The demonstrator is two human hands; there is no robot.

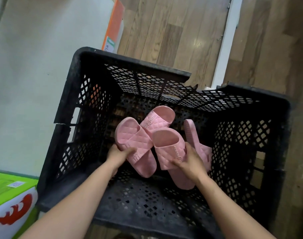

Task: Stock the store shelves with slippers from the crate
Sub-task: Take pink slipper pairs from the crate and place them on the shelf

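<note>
Reaching into the black mesh crate (138, 63), both hands are taking hold of pink slippers. The left hand (118, 155) grips the left pink slipper (138, 152) at its side by the strap, with the thumb on top and the other fingers curled under the sole, mostly hidden. The right hand (190, 161) holds the right pink slipper (169, 149) by its quilted strap, thumb on the band and fingers (187, 147) wrapped over the far edge. The two slippers touch each other low inside the crate; I cannot tell if they are off the bottom. A third slipper (157, 119) lies behind them, partly covered. A fourth slipper (197, 140) stands on edge just beside the right hand. They look like moulded foam: likely light, bendy, not fragile, and the matte texture should not slip. The strap is the best place to take hold, since a sole pinched at the heel would probably flex.
</note>
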